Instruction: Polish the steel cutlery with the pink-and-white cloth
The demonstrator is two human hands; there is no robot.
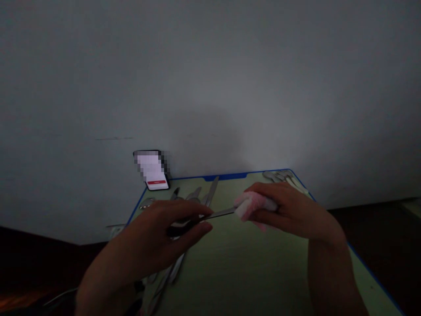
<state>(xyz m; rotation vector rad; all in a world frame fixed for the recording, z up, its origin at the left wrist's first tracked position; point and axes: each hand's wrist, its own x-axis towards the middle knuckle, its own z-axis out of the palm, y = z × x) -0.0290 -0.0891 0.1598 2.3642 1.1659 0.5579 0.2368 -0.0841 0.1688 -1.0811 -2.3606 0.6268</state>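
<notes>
My left hand (154, 230) pinches a metal piece of cutlery (222, 213) by its dark handle, thumb below and fingers above. The utensil points right, and its far end disappears inside a pink and white cloth (246, 206). Around that end, my right hand (294, 210) squeezes the folded cloth. Because the tip is covered, I cannot tell whether it is a knife, fork or spoon. Both hands hover over the table, and beyond the left one a knife (213, 188) lies with its blade toward the wall.
The pale table (243, 267) has a blue edge and meets a grey wall (210, 87). A phone (154, 171) leans on the wall at the back left. More cutlery (177, 265) lies along the left side, partly behind my hand. Several spoons (279, 176) rest at the back right corner.
</notes>
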